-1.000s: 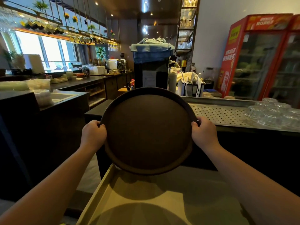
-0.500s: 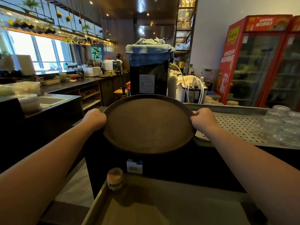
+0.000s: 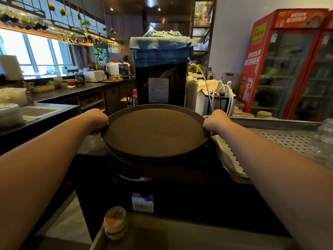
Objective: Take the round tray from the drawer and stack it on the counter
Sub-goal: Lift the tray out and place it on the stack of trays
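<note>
A round brown tray (image 3: 155, 131) lies almost flat over the dark counter (image 3: 90, 147), right on top of a stack of similar dark trays (image 3: 162, 162) whose rims show beneath its near edge. My left hand (image 3: 98, 120) grips its left rim and my right hand (image 3: 215, 121) grips its right rim. The open drawer (image 3: 198, 235) fills the bottom of the view, pale inside, with a small jar (image 3: 115, 221) at its far left corner.
A perforated metal drain tray (image 3: 281, 139) with upturned glasses (image 3: 324, 139) sits to the right. Behind the trays stand a black machine draped with a blue cloth (image 3: 161, 83) and white bottles with tubes (image 3: 212, 94). Red fridges (image 3: 288, 65) line the right wall.
The tray went from upright in front of me to nearly flat, moving forward and down onto the stack on the counter. The view shifted forward, away from the drawer.
</note>
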Demonstrator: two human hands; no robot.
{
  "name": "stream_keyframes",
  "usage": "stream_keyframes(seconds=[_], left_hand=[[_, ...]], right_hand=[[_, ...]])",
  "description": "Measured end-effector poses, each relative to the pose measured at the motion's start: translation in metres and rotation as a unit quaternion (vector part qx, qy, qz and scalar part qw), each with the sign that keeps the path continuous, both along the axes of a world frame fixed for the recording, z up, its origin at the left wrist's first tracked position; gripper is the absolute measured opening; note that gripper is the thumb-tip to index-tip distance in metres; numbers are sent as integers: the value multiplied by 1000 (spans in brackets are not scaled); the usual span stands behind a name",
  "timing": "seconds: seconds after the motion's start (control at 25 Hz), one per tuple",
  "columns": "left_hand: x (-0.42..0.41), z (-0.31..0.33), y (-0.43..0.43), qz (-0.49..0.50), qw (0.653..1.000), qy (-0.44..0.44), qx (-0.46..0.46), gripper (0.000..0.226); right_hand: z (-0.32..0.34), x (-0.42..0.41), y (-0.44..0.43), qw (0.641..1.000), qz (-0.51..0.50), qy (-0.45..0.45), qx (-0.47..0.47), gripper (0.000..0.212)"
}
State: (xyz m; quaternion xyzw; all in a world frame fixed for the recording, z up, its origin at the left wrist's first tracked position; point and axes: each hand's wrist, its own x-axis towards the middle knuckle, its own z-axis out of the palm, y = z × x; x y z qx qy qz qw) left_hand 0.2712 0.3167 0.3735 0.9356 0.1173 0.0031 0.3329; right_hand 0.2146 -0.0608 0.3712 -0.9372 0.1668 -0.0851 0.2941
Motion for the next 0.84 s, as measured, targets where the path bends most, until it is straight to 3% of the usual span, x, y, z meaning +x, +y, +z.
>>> stream_keyframes(seconds=[0.16,0.32,0.48,0.64,0.76,0.84], left_hand=[[27,-12,-3,-6,999,22,43,14],[39,-17,-9,-11,992,8,129,21],[44,-23,-17,-24,977,-10,210,29],[40,-29,-22,-32,950,-36,308,27],[38,-33,-21,-37,942,-49,331,28],[36,-32,-18,-25,953,-56,296,26]], right_hand=[[-14,31,2,1000,-1,-16,-24,21],[-15,46,14,995,8,35,-96,19],[-20,52,19,990,-14,27,-141,9],[-27,51,23,984,-21,3,-178,13],[-27,48,24,981,-9,2,-192,13],[-23,43,26,979,5,9,-204,20]])
